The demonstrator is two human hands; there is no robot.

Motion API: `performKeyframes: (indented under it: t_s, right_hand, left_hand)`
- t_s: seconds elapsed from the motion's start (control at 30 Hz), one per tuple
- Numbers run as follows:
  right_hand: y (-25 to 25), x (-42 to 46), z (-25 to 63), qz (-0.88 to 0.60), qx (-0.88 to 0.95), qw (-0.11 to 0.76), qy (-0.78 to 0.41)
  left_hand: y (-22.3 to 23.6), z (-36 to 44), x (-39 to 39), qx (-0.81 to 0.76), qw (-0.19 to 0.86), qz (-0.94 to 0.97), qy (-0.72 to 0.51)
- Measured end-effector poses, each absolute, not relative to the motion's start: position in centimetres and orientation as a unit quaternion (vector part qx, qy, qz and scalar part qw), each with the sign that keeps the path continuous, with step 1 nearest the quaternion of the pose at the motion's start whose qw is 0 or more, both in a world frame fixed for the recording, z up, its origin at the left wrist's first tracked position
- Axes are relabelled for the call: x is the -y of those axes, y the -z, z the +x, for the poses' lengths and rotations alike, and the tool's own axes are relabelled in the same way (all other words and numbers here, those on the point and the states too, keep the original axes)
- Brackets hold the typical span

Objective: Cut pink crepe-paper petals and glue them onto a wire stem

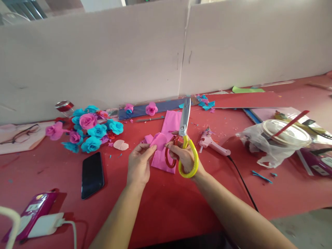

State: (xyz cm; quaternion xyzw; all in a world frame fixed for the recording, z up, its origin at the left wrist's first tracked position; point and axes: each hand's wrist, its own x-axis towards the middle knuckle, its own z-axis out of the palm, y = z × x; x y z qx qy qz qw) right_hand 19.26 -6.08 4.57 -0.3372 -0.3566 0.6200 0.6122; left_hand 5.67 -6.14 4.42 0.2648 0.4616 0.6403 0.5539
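Between thumb and fingers, my left hand (140,164) pinches a rounded pink paper petal (158,141). My right hand (185,155) has scissors (192,162) with one yellow and one red handle hooked over its fingers, the blades pointing up and away. Its thumb and fingertip also come close to the petal's right edge; whether they grip it I cannot tell. Beneath both hands a folded strip of pink crepe paper (169,122) lies on the red table. A pale pink petal (120,145) rests to the left.
Blue and pink paper flowers (90,129) bunch at the left, above a black phone (92,175). On the right lie a glue gun (214,143) with its cord and a lidded cup (286,133) in a plastic bag. A white board (103,58) stands along the back.
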Motion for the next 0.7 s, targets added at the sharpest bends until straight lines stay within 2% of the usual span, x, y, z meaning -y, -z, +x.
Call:
performKeyframes:
  t_s: [0.13, 0.27, 0.57, 0.7]
  right_hand:
    - [-4.45, 6.01, 19.19, -0.337, 0.353, 0.612, -0.622]
    - [-4.67, 6.11, 19.11, -0.331, 0.353, 0.606, -0.632]
    - [-4.78, 6.65, 19.05, -0.371, 0.41, 0.584, -0.594]
    - [-4.67, 6.75, 18.85, -0.365, 0.41, 0.582, -0.6]
  left_hand:
    - [-4.5, 5.04, 5.75, -0.415, 0.702, 0.12, -0.566]
    - [-4.17, 4.84, 5.63, -0.375, 0.765, 0.038, -0.523]
    - [-4.01, 5.18, 5.61, -0.396, 0.735, 0.067, -0.547]
    - [-3.96, 5.07, 5.57, -0.392, 0.754, 0.066, -0.523]
